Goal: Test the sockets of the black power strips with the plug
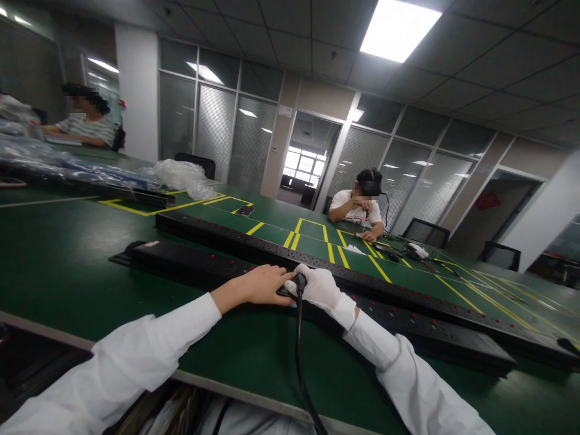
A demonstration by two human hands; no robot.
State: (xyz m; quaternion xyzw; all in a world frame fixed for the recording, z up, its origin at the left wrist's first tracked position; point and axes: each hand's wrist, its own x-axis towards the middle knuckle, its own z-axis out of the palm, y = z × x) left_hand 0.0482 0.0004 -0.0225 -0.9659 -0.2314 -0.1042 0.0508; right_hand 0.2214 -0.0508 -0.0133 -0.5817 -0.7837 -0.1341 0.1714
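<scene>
My right hand (319,287), in a white glove, grips a black power plug (299,281) whose cord (299,344) runs down past the table's near edge. My bare left hand (263,284) lies with its fingers stretched over the near black power strip (181,261), fingertips beside the plug. A small dark flat edge (284,292) shows under those fingertips; what it belongs to I cannot make out. The strip is long, with red dots along its top, and my hands and forearms hide its middle. Whether the plug sits in a socket is hidden.
A second long power strip (254,238) lies just beyond, on the green table (81,241) marked with yellow tape. Plastic wrapping (183,176) and bagged lengths lie at left. A small dark device (245,211) is farther back. One person (357,208) sits opposite, another (93,124) at far left.
</scene>
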